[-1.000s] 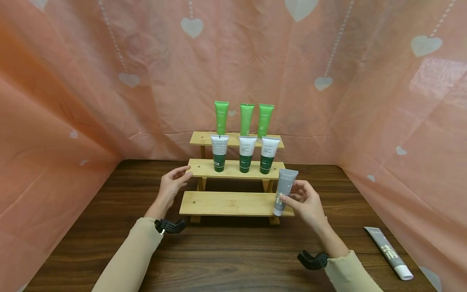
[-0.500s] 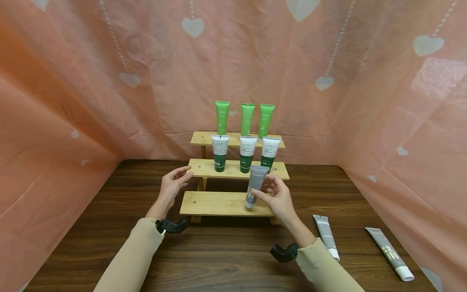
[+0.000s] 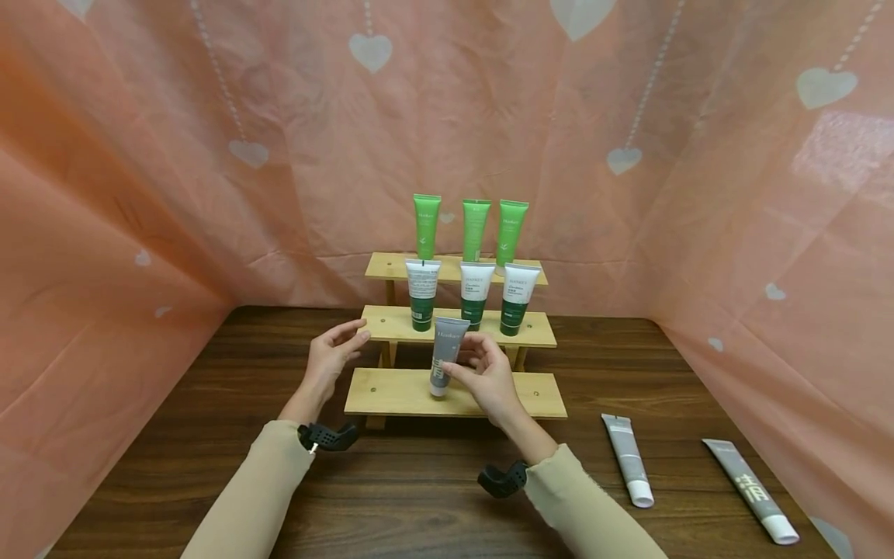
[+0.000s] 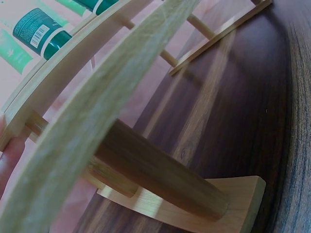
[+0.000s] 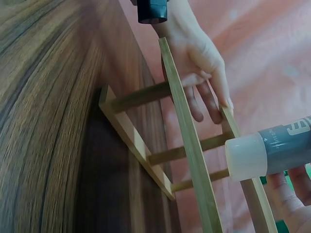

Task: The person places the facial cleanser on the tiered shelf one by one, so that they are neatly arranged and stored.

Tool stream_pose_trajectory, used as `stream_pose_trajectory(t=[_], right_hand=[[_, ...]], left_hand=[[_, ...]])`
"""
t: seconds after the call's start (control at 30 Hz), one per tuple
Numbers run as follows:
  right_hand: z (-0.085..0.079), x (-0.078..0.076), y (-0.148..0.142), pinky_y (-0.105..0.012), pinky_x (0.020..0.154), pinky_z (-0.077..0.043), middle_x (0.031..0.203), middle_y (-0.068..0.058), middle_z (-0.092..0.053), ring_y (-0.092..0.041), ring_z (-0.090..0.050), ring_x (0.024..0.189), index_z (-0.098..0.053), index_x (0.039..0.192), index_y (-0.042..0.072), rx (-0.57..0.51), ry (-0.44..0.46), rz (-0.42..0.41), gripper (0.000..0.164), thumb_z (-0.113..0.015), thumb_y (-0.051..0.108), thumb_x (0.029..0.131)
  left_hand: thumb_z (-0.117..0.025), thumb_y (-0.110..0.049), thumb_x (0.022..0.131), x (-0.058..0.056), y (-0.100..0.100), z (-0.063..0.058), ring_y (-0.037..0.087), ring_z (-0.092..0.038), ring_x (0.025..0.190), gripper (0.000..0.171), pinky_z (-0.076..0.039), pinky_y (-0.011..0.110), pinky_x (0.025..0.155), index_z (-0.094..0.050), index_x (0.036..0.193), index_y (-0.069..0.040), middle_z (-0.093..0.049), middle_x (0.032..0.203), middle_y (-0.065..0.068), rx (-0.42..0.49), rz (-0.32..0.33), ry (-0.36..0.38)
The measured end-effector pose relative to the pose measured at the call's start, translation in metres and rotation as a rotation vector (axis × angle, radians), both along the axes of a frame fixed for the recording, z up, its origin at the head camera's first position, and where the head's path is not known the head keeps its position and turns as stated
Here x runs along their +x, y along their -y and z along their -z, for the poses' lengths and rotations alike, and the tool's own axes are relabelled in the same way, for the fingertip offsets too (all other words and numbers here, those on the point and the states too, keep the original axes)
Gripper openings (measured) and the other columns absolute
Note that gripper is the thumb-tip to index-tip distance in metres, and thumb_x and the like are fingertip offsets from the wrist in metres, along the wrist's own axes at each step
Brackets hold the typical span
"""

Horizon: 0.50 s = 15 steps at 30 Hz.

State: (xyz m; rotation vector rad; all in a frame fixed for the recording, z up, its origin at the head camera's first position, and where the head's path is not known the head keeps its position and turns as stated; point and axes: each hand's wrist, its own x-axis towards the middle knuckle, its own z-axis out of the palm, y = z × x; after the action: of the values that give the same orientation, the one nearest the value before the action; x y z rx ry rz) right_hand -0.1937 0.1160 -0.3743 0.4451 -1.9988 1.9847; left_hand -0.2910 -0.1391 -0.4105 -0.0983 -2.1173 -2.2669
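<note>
My right hand [image 3: 490, 382] pinches a grey squeeze tube [image 3: 448, 343] between thumb and fingers. The tube stands nearly upright, cap down, over the bottom step of a three-tier wooden display stand [image 3: 398, 392]. In the right wrist view its white cap [image 5: 247, 156] appears close to the camera; contact with the step cannot be told. My left hand [image 3: 327, 363] grips the left end of the middle step with thumb and index finger. Several white-and-green tubes [image 3: 515, 299] stand on that step, one partly hidden behind the grey tube.
Green tubes [image 3: 426, 225] stand along the top step. Two more grey tubes lie on the dark wooden table [image 3: 419, 497] at right, one nearer [image 3: 628, 462] and one farther out [image 3: 750, 491]. A pink curtain [image 3: 300, 217] with hearts encloses the back and sides.
My right hand has carried the grey tube leftward from the stand's right end to near its middle. A grey tube lying on the table has come into view. My left hand stays put.
</note>
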Motion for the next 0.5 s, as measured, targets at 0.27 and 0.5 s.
stream_pose_trajectory(t=[0.27,0.5], right_hand=[[0.002,-0.004,0.016,-0.032,0.082,-0.05,0.112,-0.014,-0.056,-0.027,-0.057,0.097,-0.05,0.114,0.002,0.008,0.006,-0.039,0.041,-0.07,-0.004,0.079],[0.0,0.0,0.022,-0.03,0.081,-0.049,0.11,-0.018,-0.055,-0.028,-0.056,0.097,-0.048,0.114,-0.004,0.041,0.012,-0.061,0.039,-0.067,-0.008,0.08]], left_hand=[[-0.074,-0.033,0.079,0.001,0.0,0.0,0.013,-0.061,0.092,0.05,-0.047,0.045,0.09,-0.063,0.121,-0.009,-0.059,0.112,0.014,-0.018,-0.003,-0.001],[-0.075,-0.032,0.079,0.0,-0.001,0.0,0.012,-0.061,0.09,0.049,-0.05,0.04,0.086,-0.063,0.12,-0.008,-0.059,0.106,0.006,-0.025,-0.013,-0.009]])
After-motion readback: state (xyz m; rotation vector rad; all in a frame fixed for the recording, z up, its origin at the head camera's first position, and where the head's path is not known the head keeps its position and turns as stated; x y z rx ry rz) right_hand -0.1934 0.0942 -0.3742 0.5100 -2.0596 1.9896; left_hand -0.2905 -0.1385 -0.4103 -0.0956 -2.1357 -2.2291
